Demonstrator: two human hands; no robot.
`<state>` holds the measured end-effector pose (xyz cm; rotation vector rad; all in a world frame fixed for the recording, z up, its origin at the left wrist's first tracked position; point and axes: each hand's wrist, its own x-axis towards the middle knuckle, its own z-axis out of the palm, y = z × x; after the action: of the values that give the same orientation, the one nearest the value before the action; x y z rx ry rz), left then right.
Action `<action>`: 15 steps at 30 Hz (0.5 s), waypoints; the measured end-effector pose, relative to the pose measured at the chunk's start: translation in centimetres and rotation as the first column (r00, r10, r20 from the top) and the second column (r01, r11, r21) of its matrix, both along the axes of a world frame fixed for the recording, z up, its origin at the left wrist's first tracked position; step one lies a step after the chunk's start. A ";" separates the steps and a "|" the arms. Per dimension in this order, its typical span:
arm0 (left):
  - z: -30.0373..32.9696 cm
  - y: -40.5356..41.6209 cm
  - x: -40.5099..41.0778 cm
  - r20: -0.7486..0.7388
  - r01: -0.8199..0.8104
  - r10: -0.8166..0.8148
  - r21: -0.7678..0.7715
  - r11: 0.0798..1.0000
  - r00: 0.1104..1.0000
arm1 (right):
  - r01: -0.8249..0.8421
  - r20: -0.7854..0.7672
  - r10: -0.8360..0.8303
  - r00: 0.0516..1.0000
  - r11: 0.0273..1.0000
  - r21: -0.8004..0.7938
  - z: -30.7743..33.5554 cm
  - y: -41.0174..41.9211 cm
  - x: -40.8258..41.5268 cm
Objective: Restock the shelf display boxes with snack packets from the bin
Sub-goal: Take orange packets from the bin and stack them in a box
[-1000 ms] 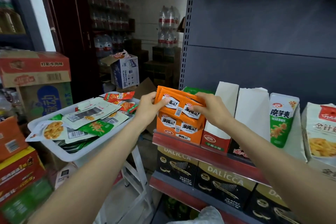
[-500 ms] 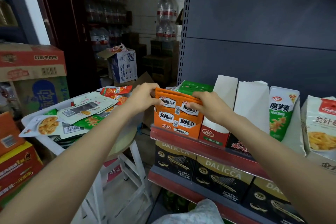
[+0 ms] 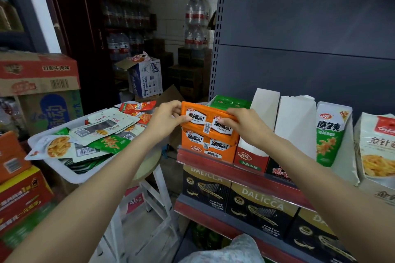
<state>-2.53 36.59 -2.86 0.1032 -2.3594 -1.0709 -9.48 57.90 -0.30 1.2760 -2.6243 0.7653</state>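
Observation:
Both hands grip a stack of orange snack packets (image 3: 206, 118) standing in the top of the orange display box (image 3: 208, 150) at the left end of the red shelf (image 3: 241, 170). My left hand (image 3: 165, 118) pinches the stack's left edge. My right hand (image 3: 245, 126) holds its right side, fingers over the top. The white bin (image 3: 50, 170) with mixed packets sits on a stool to the left. Green packets (image 3: 232, 101) fill a box behind the orange one.
To the right on the shelf stand two white-topped display boxes (image 3: 264, 117), a green box (image 3: 330, 132) and a pale box (image 3: 377, 147). Dark wafer boxes (image 3: 260, 209) fill the lower shelf. Cardboard cartons (image 3: 36, 74) are stacked at the left.
The orange packets went from tilted above the box to standing lower inside it, with both hands still on them. The view moved a little closer.

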 end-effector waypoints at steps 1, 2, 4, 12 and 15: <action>0.0 -0.1 0.0 0.016 0.004 -0.004 0.000 1.000 1.000 | 0.008 -0.014 -0.008 1.000 1.000 0.022 0.0 -0.1 -0.1; 0.0 -0.2 0.0 0.026 0.007 -0.007 0.001 1.000 1.000 | 0.019 -0.035 -0.018 0.999 0.999 0.042 0.0 -0.2 -0.1; 0.1 -0.2 -0.1 0.009 -0.004 0.004 -0.007 1.000 1.000 | 0.058 -0.105 -0.051 0.993 0.997 0.059 0.2 -0.4 0.0; 0.7 -0.4 0.4 0.004 0.054 -0.054 0.037 0.998 0.999 | 0.012 0.016 -0.012 1.000 1.000 -0.028 0.3 -0.2 0.0; -0.3 -0.6 0.5 0.089 0.080 -0.087 0.081 0.993 0.992 | 0.016 -0.016 -0.015 1.000 0.998 0.065 -0.2 -0.3 -0.1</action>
<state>-2.05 36.04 -3.20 0.0839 -2.4232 -1.2225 -9.56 57.58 -0.50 1.2710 -2.6641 0.6698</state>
